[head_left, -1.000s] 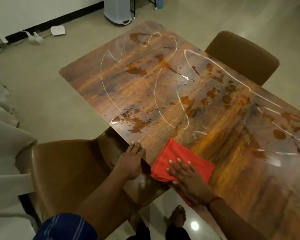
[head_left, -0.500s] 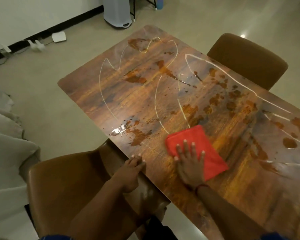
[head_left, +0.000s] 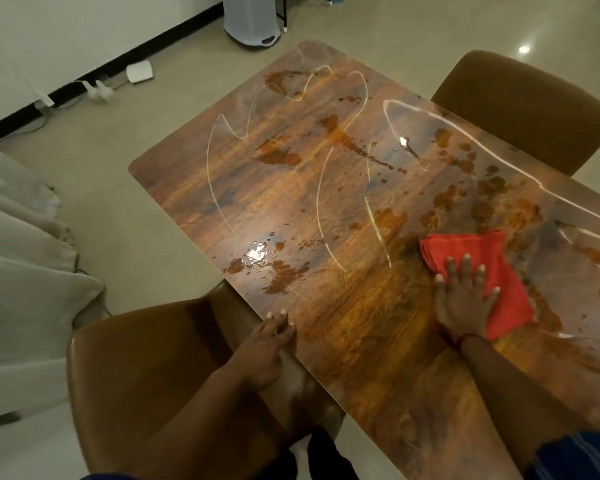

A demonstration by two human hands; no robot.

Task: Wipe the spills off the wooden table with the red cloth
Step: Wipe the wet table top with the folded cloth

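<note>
At the far left hangs pale, folded fabric (head_left: 21,271), soft and creased. A smooth, rounded brown chair (head_left: 146,368) fills the lower left. The left hand (head_left: 265,348) curls over the near edge of the glossy wooden table (head_left: 291,202), fingers bent around the rim. Irregular reddish-brown spills (head_left: 278,268) blotch the grain, ringed by thin pale lines. In the right of the frame, the right hand (head_left: 463,303) presses flat with spread fingers on the crumpled, folded red cloth (head_left: 506,268). Another rounded chair (head_left: 527,109) sits upper right.
</note>
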